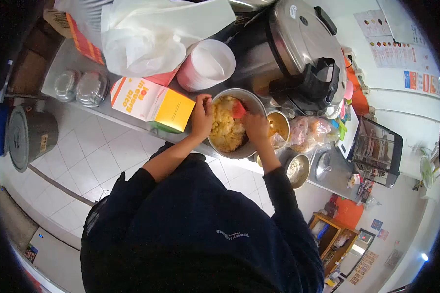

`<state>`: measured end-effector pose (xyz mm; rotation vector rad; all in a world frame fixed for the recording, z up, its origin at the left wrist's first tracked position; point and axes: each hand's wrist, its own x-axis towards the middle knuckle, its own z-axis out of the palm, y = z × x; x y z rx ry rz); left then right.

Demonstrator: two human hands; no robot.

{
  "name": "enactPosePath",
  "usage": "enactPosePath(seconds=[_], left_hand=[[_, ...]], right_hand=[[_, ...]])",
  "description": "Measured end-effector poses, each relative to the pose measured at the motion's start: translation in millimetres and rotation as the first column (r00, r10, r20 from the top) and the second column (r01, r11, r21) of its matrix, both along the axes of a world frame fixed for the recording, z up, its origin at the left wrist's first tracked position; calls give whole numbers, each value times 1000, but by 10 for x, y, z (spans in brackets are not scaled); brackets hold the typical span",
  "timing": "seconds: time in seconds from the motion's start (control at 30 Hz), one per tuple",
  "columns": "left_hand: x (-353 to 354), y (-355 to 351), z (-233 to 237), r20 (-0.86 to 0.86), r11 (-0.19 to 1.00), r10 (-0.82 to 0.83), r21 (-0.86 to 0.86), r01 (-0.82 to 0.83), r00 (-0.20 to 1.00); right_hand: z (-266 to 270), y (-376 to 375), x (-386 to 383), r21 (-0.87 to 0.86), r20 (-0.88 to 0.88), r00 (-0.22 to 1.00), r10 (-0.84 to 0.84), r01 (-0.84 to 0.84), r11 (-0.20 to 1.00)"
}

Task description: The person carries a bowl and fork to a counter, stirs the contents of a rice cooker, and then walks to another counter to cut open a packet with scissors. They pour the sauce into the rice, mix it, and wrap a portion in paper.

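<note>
1. Your right hand (257,129) grasps a red spatula (238,109); its handle is hidden in your fist, its blade in the yellow food (224,128).
2. Your left hand (202,117) clasps the left rim of the metal pot (253,99) holding that food.
3. The pot sits at the near edge of the counter (113,113); its base is hidden.
4. The white plastic bag (142,46) is cut off at the far side; the clear bag (312,133) on the right has contents hard to make out.
5. Room is tight: a carton (154,103) just left, a bowl (281,126) just right, a cooker (291,49) far right. Tiled floor (90,156) lies open near left.
</note>
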<state>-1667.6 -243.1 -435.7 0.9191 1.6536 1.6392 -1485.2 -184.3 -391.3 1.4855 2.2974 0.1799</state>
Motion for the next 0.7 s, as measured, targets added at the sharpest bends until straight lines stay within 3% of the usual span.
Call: enactPosePath(seconds=[0.1, 0.17, 0.27, 0.3, 0.4, 0.5, 0.57, 0.6, 0.67, 0.7], left_hand=[[2, 10, 8, -41, 1000, 19, -12, -20, 999], [0, 8, 23, -45, 1000, 4, -19, -5, 999], [-9, 6, 28, 19, 997, -42, -57, 43, 999], [-16, 7, 30, 87, 993, -65, -90, 73, 994], [1, -1, 86, 13, 998, -37, -46, 38, 999], [-9, -13, 120, 7, 997, -46, -56, 47, 999], [-13, 23, 78, 39, 997, -53, -62, 55, 998], [-5, 32, 32, 24, 997, -39, -59, 40, 999], [8, -1, 3, 12, 997, -34, -68, 35, 999], [5, 10, 26, 8, 998, -35, -60, 36, 999]], right_hand=[[312, -107, -7, 50, -143, 989, -34, 41, 998], [418, -151, 12, -36, -320, 944, -75, 67, 997], [-290, -171, -23, -172, -274, 959, -67, 20, 985], [-358, -269, -241, -149, -248, 966, -73, 36, 988], [-518, -380, -585, -147, -189, 979, -80, 52, 988], [-589, -185, -367, -77, -136, 991, -12, 2, 997], [-606, 238, -19, -440, -294, 956, -16, -121, 890], [-760, 277, 145, -442, -291, 957, -15, -120, 889], [-1122, 210, 429, -185, -86, 996, -13, -3, 983], [-971, 137, 276, -186, -84, 996, -15, -1, 982]])
